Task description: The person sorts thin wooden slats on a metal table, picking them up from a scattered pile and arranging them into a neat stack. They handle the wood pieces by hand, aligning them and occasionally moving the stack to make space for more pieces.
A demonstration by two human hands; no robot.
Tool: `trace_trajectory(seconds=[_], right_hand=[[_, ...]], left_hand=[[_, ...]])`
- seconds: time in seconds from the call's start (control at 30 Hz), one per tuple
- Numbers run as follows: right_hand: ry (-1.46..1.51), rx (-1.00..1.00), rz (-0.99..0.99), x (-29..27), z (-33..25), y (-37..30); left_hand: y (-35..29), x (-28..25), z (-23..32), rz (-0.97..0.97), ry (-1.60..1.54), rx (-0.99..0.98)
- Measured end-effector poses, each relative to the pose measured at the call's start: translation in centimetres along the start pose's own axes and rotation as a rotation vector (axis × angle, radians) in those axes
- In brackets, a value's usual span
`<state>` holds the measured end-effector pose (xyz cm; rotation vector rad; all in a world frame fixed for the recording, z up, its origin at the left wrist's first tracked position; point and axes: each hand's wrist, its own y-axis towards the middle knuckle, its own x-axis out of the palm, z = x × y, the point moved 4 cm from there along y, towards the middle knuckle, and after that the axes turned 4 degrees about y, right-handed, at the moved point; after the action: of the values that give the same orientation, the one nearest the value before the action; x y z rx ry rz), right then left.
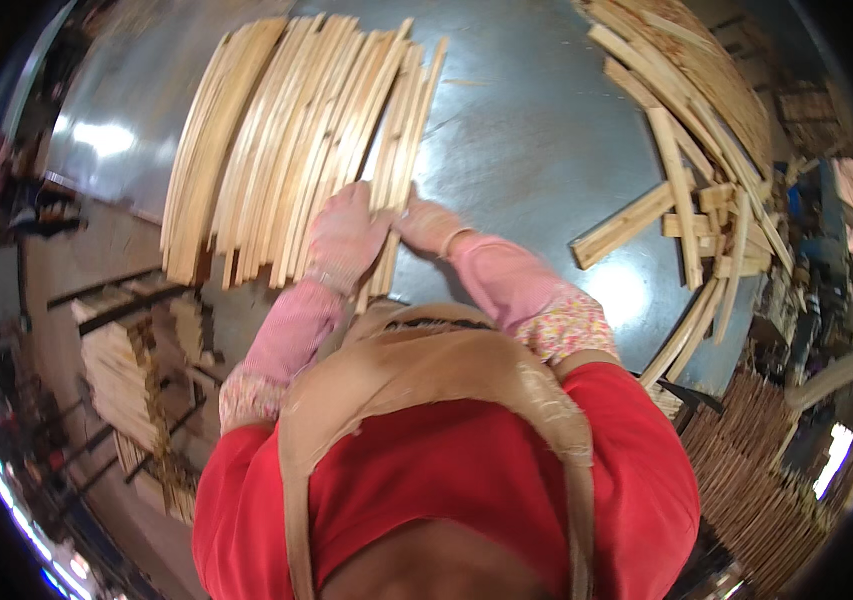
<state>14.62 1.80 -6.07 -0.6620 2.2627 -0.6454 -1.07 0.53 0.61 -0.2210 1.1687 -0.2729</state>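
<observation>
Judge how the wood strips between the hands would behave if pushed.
The strips would probably slide fairly easily, since the table under them looks smooth and shiny. Being wood, they should feel mostly stiff, though their long, thin shape may allow slight flex. Their flat-sided look suggests they are unlikely to roll.

I have a smooth grey metal table (pixel 526 120) below my camera, with bright glare on its surface. Toward its left I see pale wooden strips (pixel 286 150) lying side by side in a row, a few gaps between them. Along its right side I make out a loose heap of long slats (pixel 679 190), several crossing at angles, short wooden blocks (pixel 716 197) among them.
</observation>
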Motion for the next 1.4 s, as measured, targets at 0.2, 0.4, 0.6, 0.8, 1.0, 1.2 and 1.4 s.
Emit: trace_trajectory(seconds=[0.2, 0.4, 0.6, 0.8, 1.0, 1.2, 1.4], right_hand=[[0.117, -0.08, -0.044, 3.1, -1.5, 2.4], [-0.349, 0.093, 0.66, -12.1, 13.7, -2.4], [0.038, 0.855, 1.18, -18.6, 33.5, -16.6], [0.696, 0.452, 1.0, -14.2, 31.6, -16.8], [0.023, 0.05, 0.768, -22.1, 33.9, -23.0], [-0.418, 0.226, 1.041, -34.3, 51.6, -27.6], [0.196, 0.194, 0.265, -28.1, 41.5, -25.8]], left_hand=[[-0.5, 2.3, -3.9, 0.183, 0.151, 0.18], [-0.5, 4.0, -2.6, -0.01, 0.559, 0.064], [0.1, 3.8, 4.2, 0.107, 0.396, 0.238], [3.6, 15.3, 19.2, -0.144, -0.382, 0.474], [3.5, 24.2, 28.2, -0.755, -0.735, -0.28], [0.9, 26.7, 32.2, -0.688, -0.863, -0.439], [0.7, 29.0, 38.7, -0.663, -1.083, -0.424]])
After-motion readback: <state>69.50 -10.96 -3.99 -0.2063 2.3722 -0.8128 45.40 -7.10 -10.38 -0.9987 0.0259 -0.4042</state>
